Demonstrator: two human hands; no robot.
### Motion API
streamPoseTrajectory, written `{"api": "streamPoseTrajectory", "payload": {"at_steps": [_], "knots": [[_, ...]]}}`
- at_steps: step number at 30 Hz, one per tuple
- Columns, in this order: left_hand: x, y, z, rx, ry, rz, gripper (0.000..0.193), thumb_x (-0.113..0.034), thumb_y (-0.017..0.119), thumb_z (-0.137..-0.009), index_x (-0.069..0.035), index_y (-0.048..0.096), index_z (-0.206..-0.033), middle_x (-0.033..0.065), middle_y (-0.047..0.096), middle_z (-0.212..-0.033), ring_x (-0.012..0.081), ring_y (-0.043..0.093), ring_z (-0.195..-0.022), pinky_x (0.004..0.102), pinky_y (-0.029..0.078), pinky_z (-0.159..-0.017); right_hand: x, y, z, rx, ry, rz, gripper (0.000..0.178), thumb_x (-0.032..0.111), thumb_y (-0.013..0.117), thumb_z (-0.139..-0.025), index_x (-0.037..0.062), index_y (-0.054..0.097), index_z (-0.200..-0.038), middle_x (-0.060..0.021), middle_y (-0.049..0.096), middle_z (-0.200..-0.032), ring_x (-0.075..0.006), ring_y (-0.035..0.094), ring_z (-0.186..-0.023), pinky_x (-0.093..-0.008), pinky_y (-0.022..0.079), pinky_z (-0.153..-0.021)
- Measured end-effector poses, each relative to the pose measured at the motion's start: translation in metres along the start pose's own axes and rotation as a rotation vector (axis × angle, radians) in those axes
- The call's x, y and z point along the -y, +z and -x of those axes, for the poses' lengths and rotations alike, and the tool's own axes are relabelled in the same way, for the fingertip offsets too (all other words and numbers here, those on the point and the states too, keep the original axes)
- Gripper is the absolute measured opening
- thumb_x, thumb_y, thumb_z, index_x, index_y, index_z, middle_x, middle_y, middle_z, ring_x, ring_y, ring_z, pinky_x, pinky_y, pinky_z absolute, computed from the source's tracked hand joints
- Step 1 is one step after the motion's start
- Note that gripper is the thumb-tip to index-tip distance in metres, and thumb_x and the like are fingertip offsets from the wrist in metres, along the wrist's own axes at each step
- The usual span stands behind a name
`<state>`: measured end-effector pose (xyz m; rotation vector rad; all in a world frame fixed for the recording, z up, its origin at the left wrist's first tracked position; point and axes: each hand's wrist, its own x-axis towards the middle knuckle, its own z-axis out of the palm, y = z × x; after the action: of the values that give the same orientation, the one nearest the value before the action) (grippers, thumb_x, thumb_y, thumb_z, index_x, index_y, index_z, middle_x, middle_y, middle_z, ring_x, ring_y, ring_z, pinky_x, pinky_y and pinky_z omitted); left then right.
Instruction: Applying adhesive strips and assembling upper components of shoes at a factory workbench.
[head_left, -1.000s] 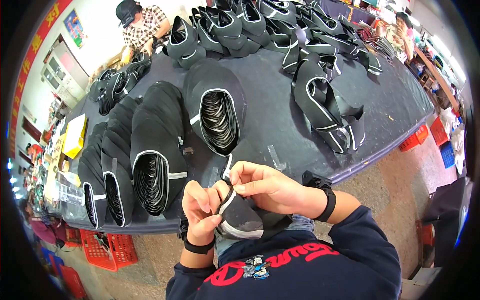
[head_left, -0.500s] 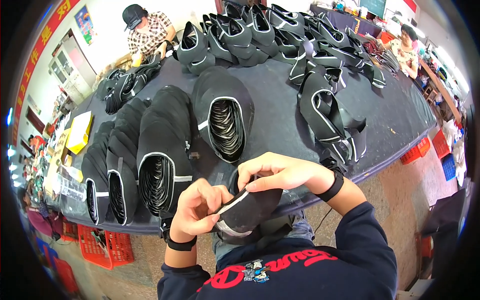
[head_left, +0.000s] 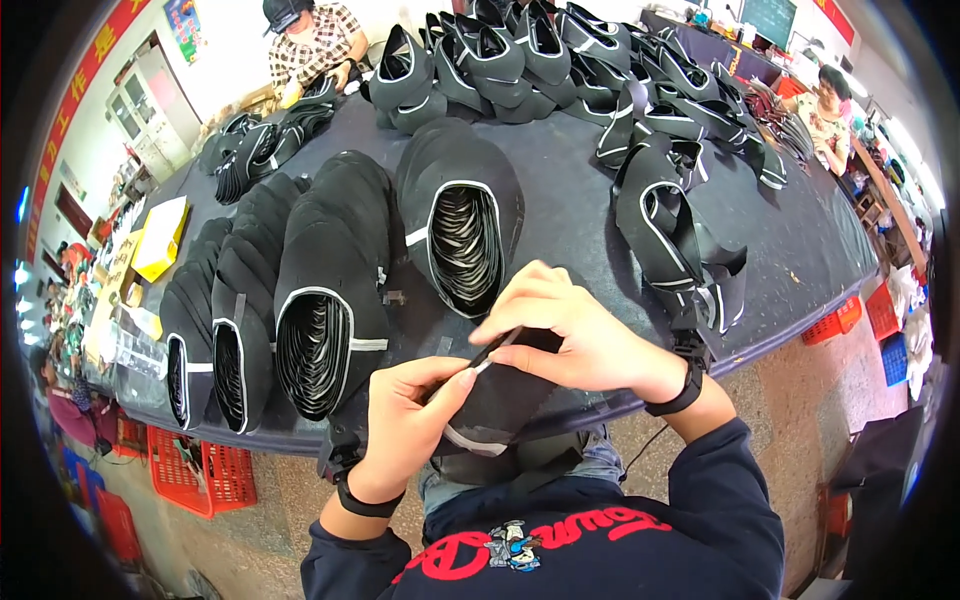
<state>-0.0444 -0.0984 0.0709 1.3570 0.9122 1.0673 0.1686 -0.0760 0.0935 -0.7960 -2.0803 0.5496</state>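
Observation:
A black shoe upper (head_left: 495,405) with whitish edging is held at the table's front edge, its rounded end toward my body. My left hand (head_left: 418,415) pinches its rim between thumb and fingers. Close beside it, my right hand (head_left: 585,335) grips the same rim, thumb on top and fingers curled over the far side. The two thumbs nearly meet along the light strip of the rim; the fingers hide part of the opening. Just beyond my hands lies a stack of nested uppers (head_left: 410,170) with white-trimmed openings.
Left of my hands stand several more nested stacks (head_left: 335,225). Loose uppers (head_left: 655,215) lie to the right, and a large heap (head_left: 500,65) covers the far side of the dark table (head_left: 560,190). Two people sit at the far edges. A red basket (head_left: 225,475) stands on the floor.
My left hand has moved right and up along the rim, closer to my right hand. The right hand has shifted slightly, its fingers raised more. The whole view has shifted a little.

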Motion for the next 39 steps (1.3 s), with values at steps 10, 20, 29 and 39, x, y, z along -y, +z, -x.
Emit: {"api": "streamPoseTrajectory", "payload": {"at_steps": [10,20,29,39], "knots": [[0.021,0.018,-0.002,-0.084,0.197,-0.064,0.015,-0.001,0.066,-0.088,0.005,0.07,-0.102,0.0036,0.069,-0.081,0.004,0.057,-0.071,0.0186,0.045,-0.061,0.009,0.02,0.012,-0.168,0.172,0.002,0.012,0.013,0.072,-0.08,0.0085,0.062,-0.083,-0.0026,0.057,-0.086,-0.0234,0.048,-0.089,-0.0344,0.038,-0.082],[0.014,0.02,0.0,-0.214,0.132,0.026,0.009,0.002,0.067,-0.085,0.006,0.069,-0.092,-0.0025,0.062,-0.074,0.0003,0.049,-0.064,0.0162,0.037,-0.054,0.028,0.017,0.013,-0.323,0.145,-0.119,0.01,0.003,0.065,-0.085,0.0055,0.061,-0.094,-0.0037,0.059,-0.088,-0.0234,0.052,-0.092,-0.0362,0.04,-0.085],[0.018,0.025,-0.012,-0.201,0.038,0.292,0.003,0.006,0.067,-0.083,0.003,0.065,-0.084,-0.0023,0.062,-0.071,-0.0002,0.048,-0.06,0.0155,0.035,-0.054,0.153,0.028,0.017,0.106,-0.032,-1.762,0.047,0.023,0.034,-0.101,-0.015,0.052,-0.12,-0.0337,0.058,-0.111,-0.0372,0.063,-0.1,-0.0356,0.053,-0.079],[0.022,0.026,-0.012,-0.156,0.059,0.255,0.005,0.005,0.066,-0.083,0.001,0.063,-0.081,-0.0058,0.056,-0.065,-0.0012,0.042,-0.056,0.016,0.028,-0.051,0.167,0.06,0.041,0.083,0.065,-2.063,0.063,0.04,0.037,-0.098,-0.0154,0.044,-0.129,-0.0351,0.052,-0.124,-0.0379,0.057,-0.115,-0.0394,0.049,-0.093]]}}
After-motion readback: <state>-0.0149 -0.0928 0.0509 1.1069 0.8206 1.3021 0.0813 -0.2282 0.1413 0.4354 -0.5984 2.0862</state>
